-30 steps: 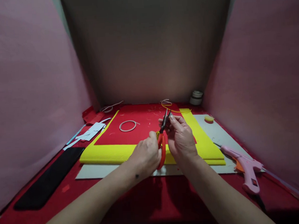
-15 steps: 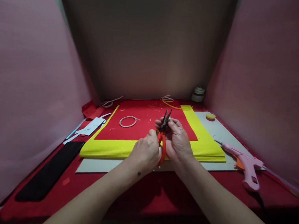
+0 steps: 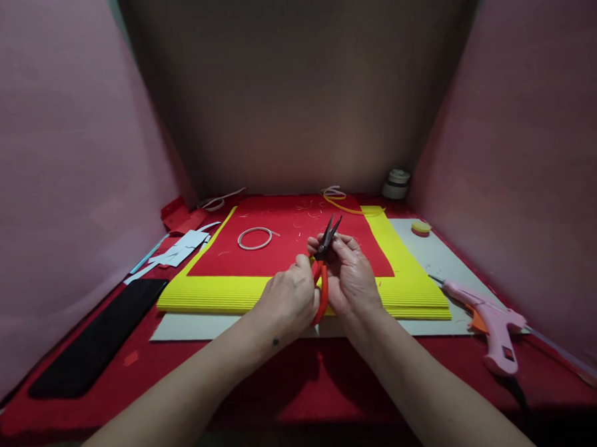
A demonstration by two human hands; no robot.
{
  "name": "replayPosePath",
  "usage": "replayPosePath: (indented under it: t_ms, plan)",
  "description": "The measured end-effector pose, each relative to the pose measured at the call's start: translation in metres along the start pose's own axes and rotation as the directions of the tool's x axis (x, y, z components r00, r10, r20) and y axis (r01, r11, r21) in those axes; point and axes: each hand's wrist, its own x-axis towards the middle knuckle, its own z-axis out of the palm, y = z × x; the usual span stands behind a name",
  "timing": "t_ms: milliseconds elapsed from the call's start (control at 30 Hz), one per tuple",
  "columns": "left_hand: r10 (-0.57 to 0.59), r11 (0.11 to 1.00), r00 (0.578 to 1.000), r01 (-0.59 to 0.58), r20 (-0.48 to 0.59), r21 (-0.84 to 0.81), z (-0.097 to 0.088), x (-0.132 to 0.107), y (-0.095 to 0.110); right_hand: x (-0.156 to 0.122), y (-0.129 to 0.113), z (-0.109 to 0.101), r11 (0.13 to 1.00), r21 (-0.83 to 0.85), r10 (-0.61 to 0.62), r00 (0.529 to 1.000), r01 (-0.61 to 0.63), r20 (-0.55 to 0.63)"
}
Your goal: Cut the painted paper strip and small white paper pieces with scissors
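- At far left, a black slab (image 3: pixel 97 341) lies slantwise on the red-covered surface (image 3: pixel 162 391).
- Just beyond it, white paper pieces (image 3: pixel 184 248) overlap in a loose pile, with a folded red piece (image 3: pixel 181 216) behind them.
- A yellow ridged sheet (image 3: pixel 202 296) rests on a pale board (image 3: pixel 194 328); a red sheet (image 3: pixel 220 261) lies on top of the yellow.
- On the red sheet's left part sits a coiled pale strip (image 3: pixel 256 248).
- The left hand (image 3: pixel 289 294) has its grip clenched around the handles of the scissors (image 3: pixel 324 275), which are raised in front of the red sheet, blades parted and pointing away.
- The right hand (image 3: pixel 354 274) is beside the blades, fingers curled; whether its grip grasps anything I cannot tell.
- Behind it, a thin yellow strip (image 3: pixel 350 209) curves across the sheets' far edge.
- A pale jar (image 3: pixel 395 185) stands at the back.
- Nearer, a yellow disc (image 3: pixel 421 228) lies on the board.
- At far right, a pink glue gun (image 3: pixel 496 323) lies partly over the board's edge.
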Motion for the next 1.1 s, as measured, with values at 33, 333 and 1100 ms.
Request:
replayPosePath:
  t_ms: [33,333,1100]
  plan:
    - [-0.002,1.000,1.000,0.002,0.007,0.000,-0.001,0.000,0.000,0.000,0.001,-0.001,1.000,-0.002,0.000,1.000,0.000,0.001]
    - [0.006,1.000,0.995,-0.008,0.096,0.022,-0.012,-0.002,-0.003,0.002,0.004,-0.005,1.000,0.006,-0.009,0.999,0.008,0.044]
    - [0.015,1.000,0.997,-0.017,0.082,0.025,-0.027,-0.007,-0.028,0.008,0.000,-0.017,0.990,-0.142,0.011,0.985,0.014,0.171]
